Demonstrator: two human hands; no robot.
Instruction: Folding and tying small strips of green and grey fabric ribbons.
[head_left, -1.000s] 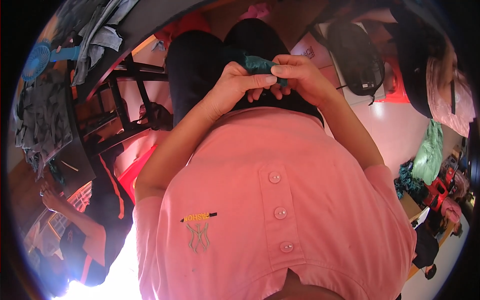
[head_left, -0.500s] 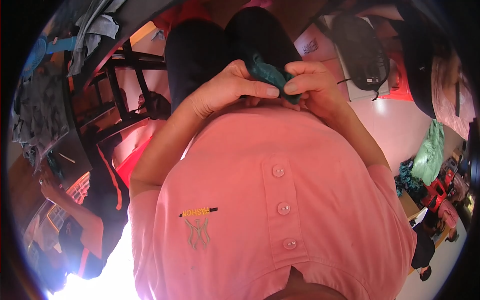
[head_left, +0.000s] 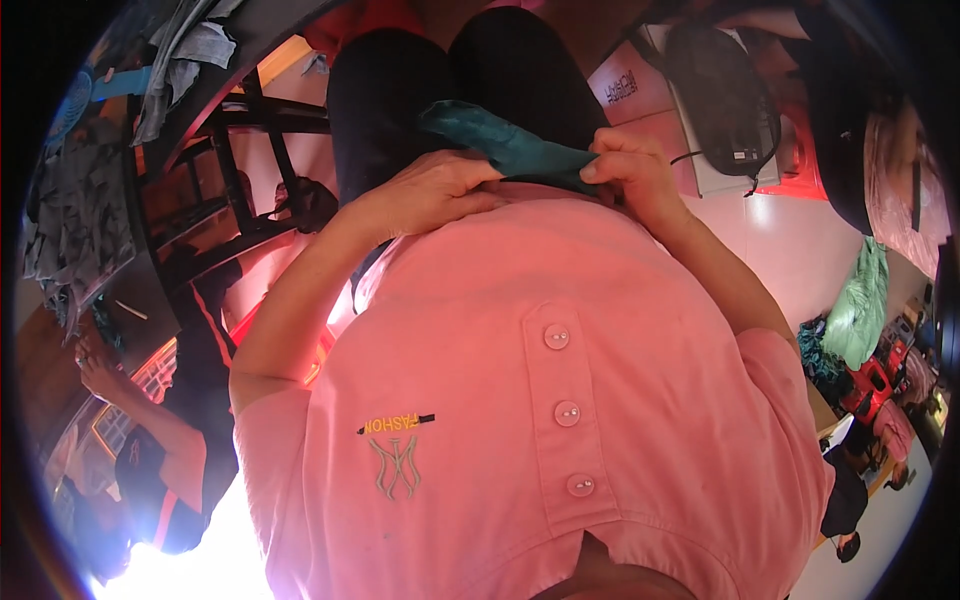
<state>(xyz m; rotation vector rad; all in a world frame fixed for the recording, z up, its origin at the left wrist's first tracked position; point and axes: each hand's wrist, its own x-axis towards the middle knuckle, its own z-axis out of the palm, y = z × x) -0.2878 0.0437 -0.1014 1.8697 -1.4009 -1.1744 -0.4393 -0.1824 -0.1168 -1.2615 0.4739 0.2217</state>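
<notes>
A piece of dark green cloth [head_left: 535, 150] stretches between my hands, above my lap and close to my pink shirt [head_left: 470, 290]. My right hand [head_left: 637, 172] pinches its right end between thumb and bent fingers. On the other side my left hand [head_left: 435, 190] grips the cloth's lower left edge, with the thumb along it and the other fingertips partly hidden. A loose flap of the cloth hangs out past my left hand toward my dark trousers [head_left: 385, 110].
A black metal frame [head_left: 235, 160] stands to the left, beside a table heaped with grey cloth pieces [head_left: 80, 225]. A co-worker's arm [head_left: 150, 410] shows at lower left. To the right are a black bag [head_left: 720, 100] and a light green bundle [head_left: 860, 310].
My left hand has drawn away leftward from the right one. The cloth, bunched between my fingertips before, is now spread out wider, its flap reaching farther left.
</notes>
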